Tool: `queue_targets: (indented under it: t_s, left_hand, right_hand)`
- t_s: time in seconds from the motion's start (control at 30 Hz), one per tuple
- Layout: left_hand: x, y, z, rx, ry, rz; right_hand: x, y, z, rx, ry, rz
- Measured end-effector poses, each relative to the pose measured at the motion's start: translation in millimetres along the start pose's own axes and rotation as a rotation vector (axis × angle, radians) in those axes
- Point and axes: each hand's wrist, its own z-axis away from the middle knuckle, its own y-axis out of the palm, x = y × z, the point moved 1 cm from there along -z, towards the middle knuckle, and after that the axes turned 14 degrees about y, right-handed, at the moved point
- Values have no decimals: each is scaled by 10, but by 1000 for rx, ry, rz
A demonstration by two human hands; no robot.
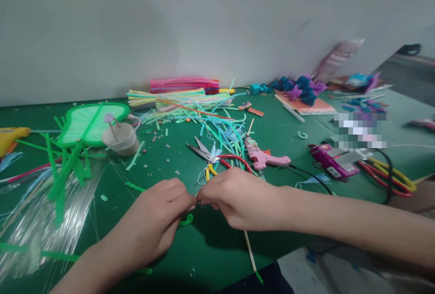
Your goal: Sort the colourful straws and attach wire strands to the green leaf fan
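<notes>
My left hand [154, 217] and my right hand [239, 194] meet above the green table, fingertips pinched close together. Whatever small thing lies between them is mostly covered by the fingers. A curled green pipe cleaner end [186, 220] shows just under my left fingers. Below my right hand a thin pale stick [249, 251] with a green tip sticks out; I cannot tell whether the hand touches it. Scissors with red handles [234, 159] lie open just beyond my right hand, beside yellow-handled pliers [210, 171]. A pink glue gun [267, 156] rests to their right.
Bundles of pastel pipe cleaners [180, 99] lie along the wall. To the left are a green leaf-shaped frame [95, 124], a plastic cup [121, 139], clear wrap [76, 203] and a yellow glue gun [13, 137]. A purple box [335, 162] and cables stand right. Beads are scattered.
</notes>
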Motion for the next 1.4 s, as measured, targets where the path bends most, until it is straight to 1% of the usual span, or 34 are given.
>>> queue_targets:
  t_s: [0.23, 0.43, 0.5, 0.53, 0.6, 0.63, 0.7, 0.77, 0.83, 0.9, 0.93, 0.97, 1.07, 1.17, 1.23, 1.3, 1.4]
  left_hand:
    - [-18, 19, -11, 83, 81, -81]
    - [1, 55, -7, 204, 132, -154]
    - [21, 73, 2, 195, 150, -208]
    - [32, 80, 7, 164, 136, -214]
    - [51, 83, 25, 59, 44, -143]
    - [59, 79, 40, -6, -31, -70]
    - [75, 61, 95, -144, -228, 95]
    - [95, 28, 185, -256, -442, 222]
    - [123, -20, 294, -300, -604, 271]
    - [154, -76, 389, -273, -675, 208]
    - [171, -102, 421, -249, -699, 130]
    - [189, -121, 436, -218, -724, 40]
    - [247, -110, 380, -61, -804, -167]
    - [322, -13, 235, 138, -839, -241]
    - [377, 39, 155, 217, -844, -267]
    - [429, 46, 115, 248, -849, -270]
    - [503, -23, 116, 235, -866, -269]
  right_hand:
    - [-42, 63, -40, 31, -12, -2]
    - [-79, 113, -40, 61, -7, -47]
    - [-81, 102, -45, 47, 1, -36]
    - [-83, 94, -52, 29, 7, -38]
    - [-88, 81, -67, -21, 18, -61]
    - [-94, 78, -72, -53, 22, -73]
    - [-117, 76, -64, -139, 35, -76]
    - [-163, 72, -14, -254, 61, -43]
    - [-226, 61, 80, -387, 90, 7]
    - [-286, 50, 195, -507, 116, 43]
    - [-306, 50, 246, -541, 125, 53]
    - [-316, 56, 284, -548, 129, 61]
    - [-276, 108, 297, -472, 97, 108]
    - [-181, 172, 181, -423, 19, 174]
    - [-130, 206, 84, -421, -25, 201]
    - [-102, 236, 5, -438, -61, 205]
    - [-93, 300, -69, -495, -111, 165]
